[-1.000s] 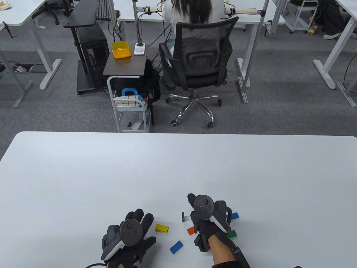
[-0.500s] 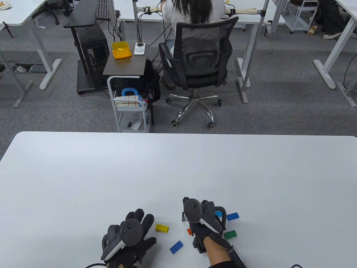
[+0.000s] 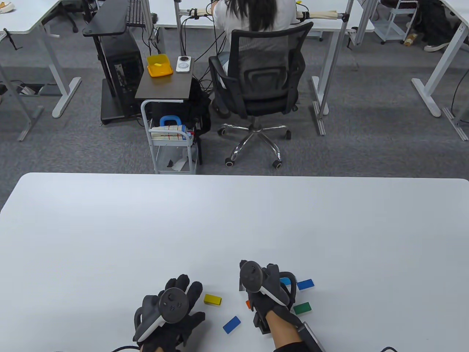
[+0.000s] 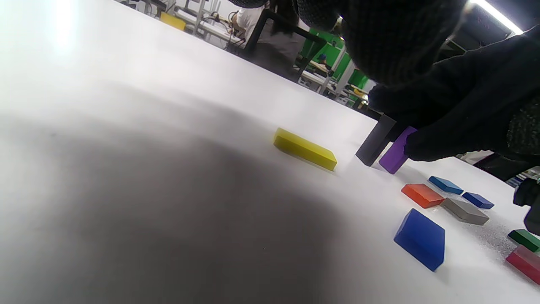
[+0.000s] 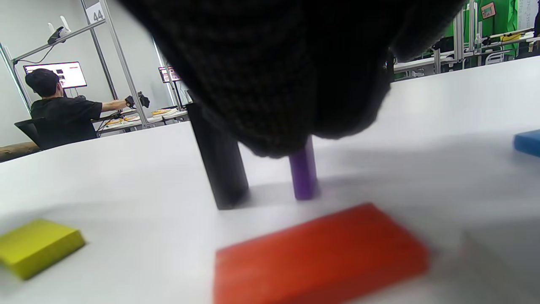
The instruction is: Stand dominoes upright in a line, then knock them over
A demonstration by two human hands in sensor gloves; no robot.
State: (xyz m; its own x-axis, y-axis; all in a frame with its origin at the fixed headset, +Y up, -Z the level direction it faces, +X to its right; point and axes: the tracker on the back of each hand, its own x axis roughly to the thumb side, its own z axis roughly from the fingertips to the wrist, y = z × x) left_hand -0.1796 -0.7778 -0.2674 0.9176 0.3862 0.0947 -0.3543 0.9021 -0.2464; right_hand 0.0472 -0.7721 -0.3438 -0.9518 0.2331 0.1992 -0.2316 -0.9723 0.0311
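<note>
A black domino (image 4: 375, 141) stands upright on the white table (image 3: 234, 220). Right beside it my right hand (image 3: 244, 283) pinches a purple domino (image 4: 395, 152), upright with its base on the table; in the right wrist view the purple domino (image 5: 303, 173) stands just right of the black one (image 5: 219, 164). My left hand (image 3: 181, 288) rests on the table with fingers spread, holding nothing. Lying flat are a yellow domino (image 3: 212, 299), an orange one (image 4: 422, 195) and a blue one (image 3: 231, 324).
More flat dominoes lie right of my right hand: green (image 3: 302, 308), blue (image 3: 305, 284), light blue (image 3: 285, 281), and grey (image 4: 465, 210) and red (image 4: 523, 257) in the left wrist view. Beyond the far table edge a person sits in an office chair (image 3: 258, 73).
My right hand has shifted left and a little nearer with the purple domino, closing on the black one and uncovering the green domino. The left hand has stayed put.
</note>
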